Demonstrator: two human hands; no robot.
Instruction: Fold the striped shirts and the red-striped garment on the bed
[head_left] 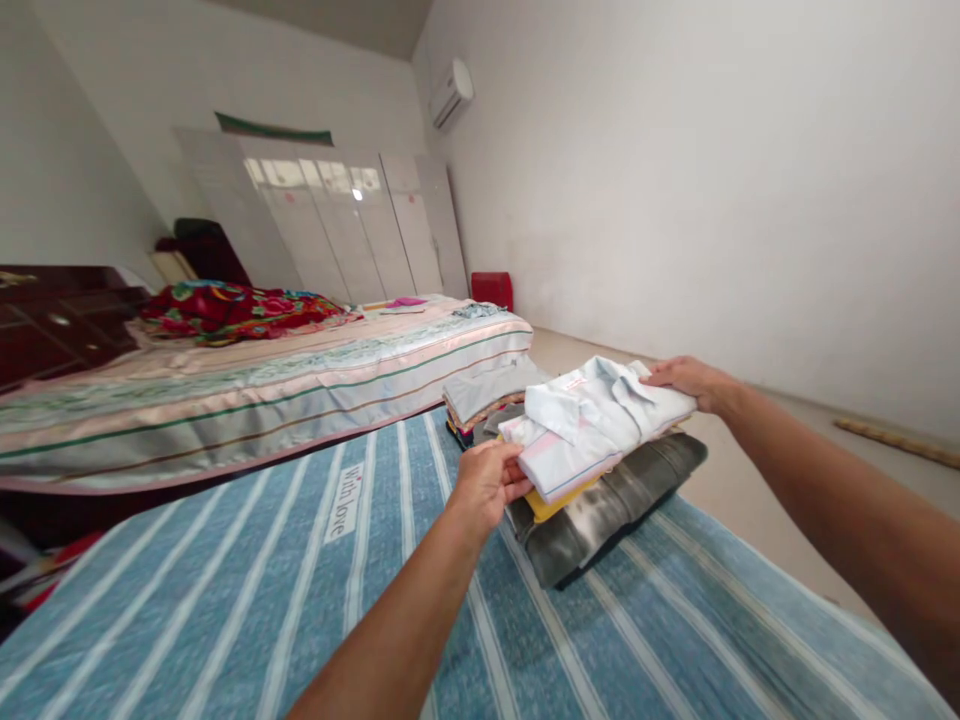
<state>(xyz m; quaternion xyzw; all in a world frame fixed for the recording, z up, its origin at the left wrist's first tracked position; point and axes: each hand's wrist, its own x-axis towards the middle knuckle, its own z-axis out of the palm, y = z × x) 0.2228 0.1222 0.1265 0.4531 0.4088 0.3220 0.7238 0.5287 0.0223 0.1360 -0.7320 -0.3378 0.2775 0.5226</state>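
A folded white collared shirt (592, 425) lies on top of a stack of folded clothes. My left hand (489, 482) pinches its near left corner, thumb above and fingers beneath. At the far right edge, my right hand (691, 382) grips the same shirt. Below the shirt a strip of yellow cloth (559, 500) shows, and under that a folded dark grey, blotchy garment (600, 515). Behind the stack and to its left is another pile with a folded light grey garment (491, 390) on top.
The clothes rest on a bed with a blue striped cover (247, 590). Beyond is a second bed (300, 390) bearing a red floral blanket (232, 308). A white wardrobe (337, 220) and a red box (492, 290) stand farther back. A wall (712, 180) rises on the right.
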